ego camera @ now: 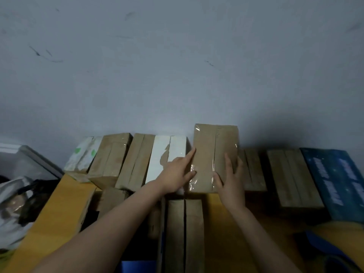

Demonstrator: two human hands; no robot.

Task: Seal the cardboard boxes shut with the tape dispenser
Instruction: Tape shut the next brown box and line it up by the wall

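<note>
Centre frame: left hand (177, 174) and right hand (231, 182) press straight, relaxed fingers against the taped box (208, 152).

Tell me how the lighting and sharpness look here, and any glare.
Head view: dim, bluish light and soft blur throughout; a dark shadow on the wall right of the taped box; faint glare on its clear tape.

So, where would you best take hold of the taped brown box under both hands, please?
I would clamp the taped brown box by its two long sides, coming from the near end: it is narrow, and it stands higher than the neighbouring boxes, which leaves those sides exposed.
</note>
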